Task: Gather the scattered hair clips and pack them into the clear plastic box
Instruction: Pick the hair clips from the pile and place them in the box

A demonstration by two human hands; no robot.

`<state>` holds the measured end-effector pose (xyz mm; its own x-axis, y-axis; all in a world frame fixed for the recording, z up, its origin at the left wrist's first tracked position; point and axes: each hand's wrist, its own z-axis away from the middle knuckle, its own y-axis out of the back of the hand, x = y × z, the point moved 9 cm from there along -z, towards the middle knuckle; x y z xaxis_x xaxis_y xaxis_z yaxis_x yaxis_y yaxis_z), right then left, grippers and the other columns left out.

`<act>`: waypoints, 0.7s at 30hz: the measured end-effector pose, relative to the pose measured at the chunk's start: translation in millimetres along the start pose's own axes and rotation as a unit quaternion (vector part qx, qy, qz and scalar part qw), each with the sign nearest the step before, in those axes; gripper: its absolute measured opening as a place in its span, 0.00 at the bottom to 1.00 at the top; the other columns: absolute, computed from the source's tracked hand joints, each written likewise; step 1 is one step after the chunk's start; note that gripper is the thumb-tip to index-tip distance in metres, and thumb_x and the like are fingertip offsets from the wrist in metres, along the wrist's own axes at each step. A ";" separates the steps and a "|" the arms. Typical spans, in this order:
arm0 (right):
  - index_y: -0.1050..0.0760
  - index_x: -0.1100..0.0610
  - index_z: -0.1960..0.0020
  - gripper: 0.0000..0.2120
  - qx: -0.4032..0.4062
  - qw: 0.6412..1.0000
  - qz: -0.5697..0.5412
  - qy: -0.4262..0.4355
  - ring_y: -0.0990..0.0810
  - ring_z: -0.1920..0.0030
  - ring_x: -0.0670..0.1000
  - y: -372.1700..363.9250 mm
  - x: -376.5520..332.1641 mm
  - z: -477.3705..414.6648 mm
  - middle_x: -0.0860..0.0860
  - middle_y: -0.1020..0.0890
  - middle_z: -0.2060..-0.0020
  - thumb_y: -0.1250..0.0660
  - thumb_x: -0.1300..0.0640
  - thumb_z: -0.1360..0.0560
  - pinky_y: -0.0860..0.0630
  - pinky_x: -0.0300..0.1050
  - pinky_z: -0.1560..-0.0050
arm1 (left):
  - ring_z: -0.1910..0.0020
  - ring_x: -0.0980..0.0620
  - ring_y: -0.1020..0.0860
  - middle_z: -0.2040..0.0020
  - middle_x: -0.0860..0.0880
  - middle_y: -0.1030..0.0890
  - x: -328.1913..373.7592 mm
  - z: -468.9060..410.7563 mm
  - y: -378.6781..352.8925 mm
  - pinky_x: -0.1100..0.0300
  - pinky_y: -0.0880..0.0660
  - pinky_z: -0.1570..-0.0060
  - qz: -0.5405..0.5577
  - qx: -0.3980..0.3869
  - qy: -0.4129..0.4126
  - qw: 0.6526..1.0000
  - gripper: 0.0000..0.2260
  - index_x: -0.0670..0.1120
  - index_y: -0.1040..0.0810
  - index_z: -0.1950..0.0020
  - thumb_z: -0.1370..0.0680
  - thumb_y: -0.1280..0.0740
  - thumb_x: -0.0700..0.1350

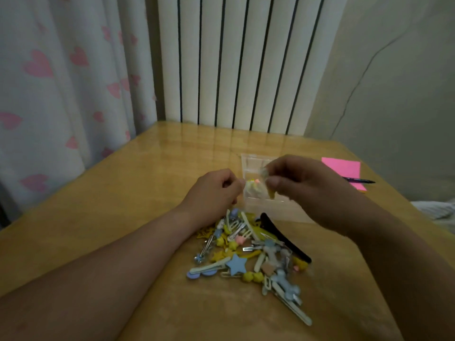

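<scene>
The right hand pinches a blurred pale clip; the left hand, fingers curled, meets its edge, grip unclear. Both partly hide the clear box behind.

Glossy wooden table, clear plastic box, matt plastic clips, cloth curtain

Looked like a home bedroom, curtain printed with pink hearts, white radiator behind a wooden table, pink notepad and pen at its edge.
</scene>
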<state>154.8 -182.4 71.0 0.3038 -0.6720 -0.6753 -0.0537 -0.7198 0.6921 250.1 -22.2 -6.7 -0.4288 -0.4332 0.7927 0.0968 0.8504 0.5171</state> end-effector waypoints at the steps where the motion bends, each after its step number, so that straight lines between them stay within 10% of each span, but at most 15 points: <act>1: 0.20 0.45 0.46 0.04 0.060 0.998 -0.007 -0.024 0.19 0.56 0.42 10.1 13.0 -3.6 0.44 0.16 0.56 0.33 0.51 0.18 0.24 0.44 0.53 | 0.65 0.59 0.20 0.63 0.52 0.16 -0.7 0.2 -1.0 0.56 0.25 0.62 -0.008 -0.005 -0.003 1.000 0.11 0.50 0.19 0.53 0.18 0.31 0.56; 6: 0.21 0.52 0.46 0.04 0.198 0.973 -0.002 -0.122 0.18 0.54 0.50 40.2 61.8 -24.0 0.49 0.17 0.54 0.32 0.52 0.17 0.28 0.43 0.61 | 0.61 0.59 0.21 0.58 0.54 0.18 -0.5 0.5 -4.5 0.53 0.23 0.58 0.016 -0.023 -0.008 1.000 0.11 0.58 0.24 0.43 0.20 0.28 0.59; 21: 0.16 0.54 0.64 0.08 0.013 0.958 0.188 -0.216 0.16 0.66 0.52 -2.5 102.9 -96.4 0.51 0.15 0.70 0.21 0.59 0.27 0.22 0.41 0.67 | 0.58 0.56 0.19 0.57 0.54 0.18 -4.0 -3.6 -8.6 0.51 0.20 0.56 0.017 -0.029 -0.006 0.999 0.15 0.57 0.24 0.43 0.22 0.29 0.63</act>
<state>277.9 -232.9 24.4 -0.1632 -0.8896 -0.4266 -0.1068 -0.4139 0.9040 254.3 -28.8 -13.1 -0.4351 -0.4012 0.8061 0.1638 0.8451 0.5090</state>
